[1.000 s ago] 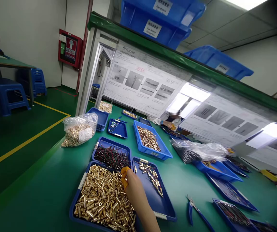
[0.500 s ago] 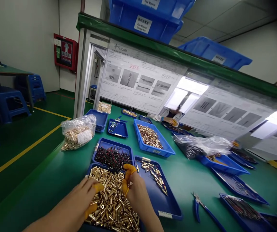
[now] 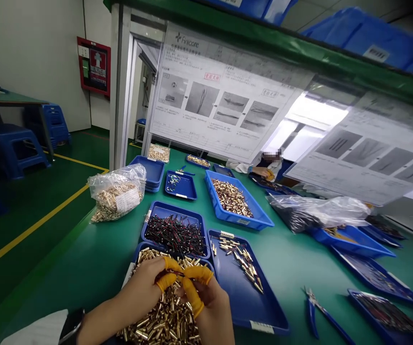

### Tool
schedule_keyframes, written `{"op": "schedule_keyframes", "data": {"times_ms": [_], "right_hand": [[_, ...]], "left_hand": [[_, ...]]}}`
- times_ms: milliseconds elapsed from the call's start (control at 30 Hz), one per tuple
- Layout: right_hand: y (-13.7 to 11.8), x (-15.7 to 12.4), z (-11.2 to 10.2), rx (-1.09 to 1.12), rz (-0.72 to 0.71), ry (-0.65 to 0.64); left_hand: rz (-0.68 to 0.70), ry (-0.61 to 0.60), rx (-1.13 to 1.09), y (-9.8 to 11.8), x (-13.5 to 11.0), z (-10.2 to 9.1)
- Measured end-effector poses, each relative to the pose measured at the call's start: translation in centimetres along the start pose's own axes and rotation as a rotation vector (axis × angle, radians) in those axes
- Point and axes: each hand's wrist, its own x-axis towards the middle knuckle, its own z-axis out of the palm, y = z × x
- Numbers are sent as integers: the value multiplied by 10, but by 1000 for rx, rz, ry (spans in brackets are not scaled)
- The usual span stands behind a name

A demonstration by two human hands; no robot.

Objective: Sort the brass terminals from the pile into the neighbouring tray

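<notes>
Two hands of ours meet in the head view, yellow covers on thumbs and forefingers, above a blue tray [image 3: 137,249] heaped with short brass tubes [image 3: 170,314]. Our left hand [image 3: 148,285] pinches a thin dark wire piece [image 3: 177,273] between thumb and forefinger, its end directed at our right hand [image 3: 211,299]. The right fingertips come together there but hide that end, so we cannot tell whether they grip the wire piece, a brass tube or both. Just beyond the brass, we have another blue tray [image 3: 149,209] full of dark and red wires [image 3: 175,235]. Right of our hands, a longer blue tray [image 3: 240,297] carries brass-ended pieces [image 3: 250,270] lying loosely together. Farther right, blue-handled pliers [image 3: 313,301] lie on the green table [image 3: 289,268]. Behind the trays we see a lighter blue bin [image 3: 242,221] of brass-coloured pieces and, well to its left, a clear bag [image 3: 120,194] with a white label. Across the table shows a co-worker's hand [image 3: 262,172].
</notes>
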Motion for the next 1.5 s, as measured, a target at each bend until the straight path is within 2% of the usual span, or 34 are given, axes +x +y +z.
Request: {"op": "schedule_keyframes", "data": {"times_ms": [167,367,467,633,733,867,1000,1167,1333,1400,1500], "right_hand": [[12,-3,1,-269,-109,-26],[22,-6,2,-402,-99,-54],[16,-6,6,-362,-124,-93],[0,-4,9,-87,-90,-195],[-3,-2,4,7,15,-128],[2,1,-2,-66,84,28],[5,1,-4,-147,62,-20],[2,-2,-3,-370,-75,-41],[2,-3,-4,-502,-203,-25],[4,-3,-6,-520,-230,-20],[8,-1,-8,-528,-219,-25]], "left_hand": [[6,-3,-82,2,-1,-4],[18,-21,-58,2,-4,-3],[22,-9,-81,3,-3,-3],[-19,11,-170,2,1,-5],[-54,36,-124,1,2,-6],[-103,48,-94,-1,1,-8],[-103,25,-150,-2,1,-7],[-77,1,20,-8,-2,-2],[104,2,128,-10,-5,0],[134,22,286,-7,-7,-2],[40,3,582,1,-9,-7]]}}
